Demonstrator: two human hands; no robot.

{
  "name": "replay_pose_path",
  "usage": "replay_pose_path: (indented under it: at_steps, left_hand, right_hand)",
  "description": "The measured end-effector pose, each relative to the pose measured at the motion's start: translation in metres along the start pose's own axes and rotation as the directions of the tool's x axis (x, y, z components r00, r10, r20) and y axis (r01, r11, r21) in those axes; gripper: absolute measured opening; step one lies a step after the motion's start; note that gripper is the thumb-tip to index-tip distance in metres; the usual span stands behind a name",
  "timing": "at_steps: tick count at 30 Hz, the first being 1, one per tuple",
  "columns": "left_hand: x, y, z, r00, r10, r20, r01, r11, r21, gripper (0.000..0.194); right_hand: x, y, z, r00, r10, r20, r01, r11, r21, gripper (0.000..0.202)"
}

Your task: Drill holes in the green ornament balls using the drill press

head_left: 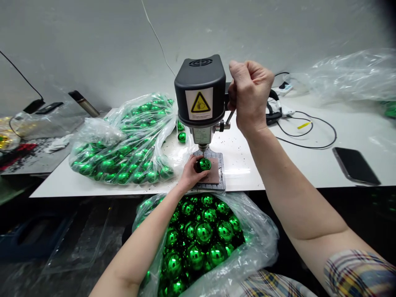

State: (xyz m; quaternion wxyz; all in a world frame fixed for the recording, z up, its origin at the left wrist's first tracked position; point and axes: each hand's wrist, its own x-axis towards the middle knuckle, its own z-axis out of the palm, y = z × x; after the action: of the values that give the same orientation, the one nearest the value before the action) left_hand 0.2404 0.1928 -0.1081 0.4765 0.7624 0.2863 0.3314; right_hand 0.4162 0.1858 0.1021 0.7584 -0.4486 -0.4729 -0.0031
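A small bench drill press (200, 90) with a dark housing and a yellow warning label stands on the white table. My left hand (192, 171) grips a shiny green ball (205, 164) on a brown pad (213, 175) over the grey base plate (221, 181). The drill's tip is right above the ball; whether it touches cannot be made out. My right hand (252, 88) is closed in a fist round the feed lever (229, 119) at the drill's right side. Most of the lever's grip is hidden by my fingers.
An open plastic bag of green balls (203, 233) sits at the table's front edge, below the drill. Another full bag (123, 152) lies left. To the right are a phone (355, 166), a looped black cable (332, 142) and clear plastic (355, 74). A bottle (83, 103) lies back left.
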Motion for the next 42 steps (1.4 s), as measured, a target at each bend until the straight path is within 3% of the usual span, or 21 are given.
replay_pose_path:
  at_steps: [6,9,14,19,24,28,33,35,38,40,42]
  left_hand:
    - [0.000,-0.010,0.002,1.000,0.008,-0.001,-0.008,0.999,-0.039,0.057]
    - [0.000,-0.012,0.003,1.000,-0.008,-0.001,0.008,0.998,-0.064,0.058]
    - [-0.003,-0.007,0.003,0.996,-0.087,0.012,0.088,0.993,-0.081,0.062]
    - [-0.004,-0.002,0.003,0.992,-0.126,0.007,0.126,0.989,-0.080,0.064]
    - [-0.004,0.002,0.002,0.994,-0.110,0.007,0.110,0.992,-0.062,0.061]
    - [-0.007,0.003,0.003,0.995,-0.102,-0.009,0.102,0.993,-0.055,0.059]
    - [-0.011,-0.002,0.007,0.993,-0.110,-0.052,0.104,0.989,-0.105,0.054]
    - [-0.011,-0.005,0.010,0.992,-0.113,-0.061,0.105,0.986,-0.128,0.054]
    - [-0.007,-0.007,0.013,0.983,-0.162,-0.088,0.148,0.978,-0.145,0.056]
    - [-0.007,0.001,0.007,0.970,-0.198,-0.143,0.181,0.975,-0.127,0.055]
    - [-0.015,0.020,-0.010,0.961,-0.218,-0.170,0.206,0.975,-0.088,0.052]
  right_hand:
    - [-0.017,-0.011,-0.007,0.999,-0.038,0.026,0.040,0.996,-0.085,0.058]
    - [-0.030,-0.021,-0.009,0.998,-0.069,0.009,0.069,0.997,-0.042,0.057]
    - [-0.065,-0.032,-0.013,0.990,-0.136,-0.026,0.137,0.990,0.036,0.054]
    - [-0.095,-0.027,-0.023,0.980,-0.200,-0.009,0.200,0.980,0.013,0.052]
    - [-0.101,-0.017,-0.031,0.906,-0.409,0.105,0.411,0.912,0.008,0.047]
    - [-0.103,-0.008,-0.035,0.879,-0.464,0.107,0.464,0.885,0.032,0.044]
    - [-0.108,-0.003,-0.037,0.807,-0.558,0.194,0.551,0.829,0.093,0.045]
    - [-0.101,-0.010,-0.032,0.854,-0.507,0.119,0.501,0.862,0.076,0.046]
    - [-0.076,-0.024,-0.019,0.955,-0.296,-0.023,0.297,0.953,0.065,0.049]
    - [-0.053,-0.031,-0.012,0.990,-0.141,-0.017,0.142,0.987,0.069,0.049]
    - [-0.033,-0.031,-0.007,0.999,-0.036,0.009,0.035,0.998,0.057,0.048]
